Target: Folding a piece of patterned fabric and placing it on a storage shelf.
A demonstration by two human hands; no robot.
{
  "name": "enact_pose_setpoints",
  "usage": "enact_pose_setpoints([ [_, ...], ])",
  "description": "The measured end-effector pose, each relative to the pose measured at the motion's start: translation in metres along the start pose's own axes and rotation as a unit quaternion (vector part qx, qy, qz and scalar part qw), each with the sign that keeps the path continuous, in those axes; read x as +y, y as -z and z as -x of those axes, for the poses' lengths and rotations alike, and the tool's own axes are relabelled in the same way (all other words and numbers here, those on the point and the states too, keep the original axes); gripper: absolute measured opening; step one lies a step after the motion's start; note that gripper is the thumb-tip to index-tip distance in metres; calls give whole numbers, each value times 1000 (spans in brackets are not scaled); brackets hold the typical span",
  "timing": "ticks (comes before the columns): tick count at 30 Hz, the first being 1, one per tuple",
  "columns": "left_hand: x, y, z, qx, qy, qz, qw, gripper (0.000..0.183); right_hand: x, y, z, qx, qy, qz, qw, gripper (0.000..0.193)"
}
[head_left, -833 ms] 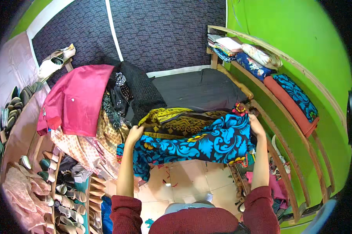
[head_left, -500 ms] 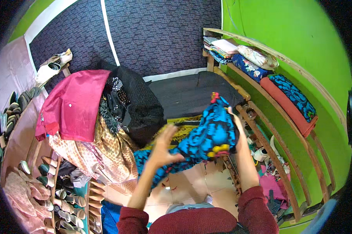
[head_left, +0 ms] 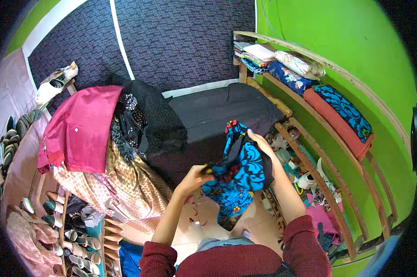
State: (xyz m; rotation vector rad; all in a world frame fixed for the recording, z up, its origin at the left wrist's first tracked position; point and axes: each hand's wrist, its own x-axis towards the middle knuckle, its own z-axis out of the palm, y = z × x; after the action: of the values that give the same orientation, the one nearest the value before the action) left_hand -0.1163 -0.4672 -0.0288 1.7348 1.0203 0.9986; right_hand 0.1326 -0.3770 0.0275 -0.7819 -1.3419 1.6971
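Left hand point(head_left: 192, 180) pinches a gathered edge of a patterned cloth point(head_left: 250, 168), its curled fingertips partly lost in the folds and slightly blurred. Right hand point(head_left: 264, 147) grips the opposite side near the top, thumb showing along the border while most of its fingers disappear behind the fabric. Between them the cloth, black with bright blue leafy scrolls and small red and yellow flowers, hangs bunched in the air, its lowest point dangling over the tiled floor point(head_left: 185, 226), just before the near edge of a dark-covered surface point(head_left: 213, 108).

On the left part of that surface lie a black lacy cloth point(head_left: 164, 122), a dotted black-and-white cloth point(head_left: 133, 107) and a magenta cloth point(head_left: 81, 134); a gold spotted cloth point(head_left: 134, 184) spills down past the near left corner.

Beyond the right edge runs a slatted wooden rack point(head_left: 347, 237). At its far end sits a stack of folded fabrics point(head_left: 257, 57), followed by a white floral bundle point(head_left: 300, 64) beside a navy floral bundle point(head_left: 291, 77). Toward the near end, a folded blue-and-black cloth point(head_left: 344, 111) rests against an orange roll point(head_left: 333, 127). Below the slats lies some pink clothing point(head_left: 326, 221).

At lower left, pale and dark shoes point(head_left: 81, 242) stand in rows.
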Motion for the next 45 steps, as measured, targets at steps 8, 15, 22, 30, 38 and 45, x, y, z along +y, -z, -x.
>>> enact_pose_setpoints([
  [8,2,44,-13,174,-45,52,982,22,-16,47,25,-36,87,222,970,26],
  [15,21,68,-9,321,-104,41,941,16,-22,87,44,95,78,394,911,26],
  [22,28,90,-8,303,-126,-38,944,21,-13,88,57,141,72,542,826,31],
  [30,27,96,-7,341,-145,-22,928,20,-13,71,60,186,116,614,758,23],
  [38,15,108,3,371,-134,-34,918,21,-8,51,60,226,195,569,766,19],
  [45,0,110,-6,457,-93,259,846,18,10,29,67,-62,205,497,841,32],
])
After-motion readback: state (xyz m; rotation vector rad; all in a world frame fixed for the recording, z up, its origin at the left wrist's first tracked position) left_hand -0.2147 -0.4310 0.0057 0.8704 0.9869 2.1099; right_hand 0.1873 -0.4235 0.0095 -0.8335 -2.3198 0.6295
